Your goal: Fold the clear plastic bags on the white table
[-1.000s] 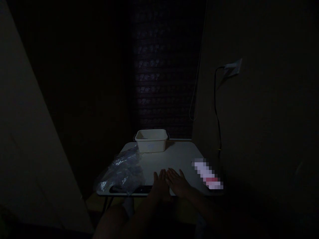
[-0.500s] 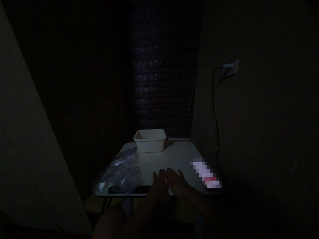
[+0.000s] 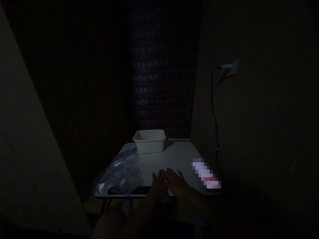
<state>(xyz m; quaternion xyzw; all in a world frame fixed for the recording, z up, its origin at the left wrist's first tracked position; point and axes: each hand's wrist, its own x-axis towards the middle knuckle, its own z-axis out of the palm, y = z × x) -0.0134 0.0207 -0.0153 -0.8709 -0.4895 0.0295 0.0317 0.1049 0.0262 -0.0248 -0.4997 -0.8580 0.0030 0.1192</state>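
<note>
In dim light, my left hand (image 3: 159, 184) lies flat near the front edge of a small white table (image 3: 171, 154), its fingers stretched out. Beside it, my right hand (image 3: 176, 183) rests palm down with the thumb apart, and the fingertips of both hands nearly meet. Neither hand holds anything. To the left of them a crumpled clear plastic bag (image 3: 122, 172) is spread over the table. Beyond the hands, at the back edge, stands a white rectangular plastic tub (image 3: 150, 146); its inside is mostly hidden.
On the table's right side lies a blurred-out bright object (image 3: 205, 174). A black cable (image 3: 214, 113) hangs from a wall socket (image 3: 229, 68) at the right. Behind the table is a dark window blind (image 3: 154, 89) with a pull cord. A pale wall edge (image 3: 30, 132) rises at the left.
</note>
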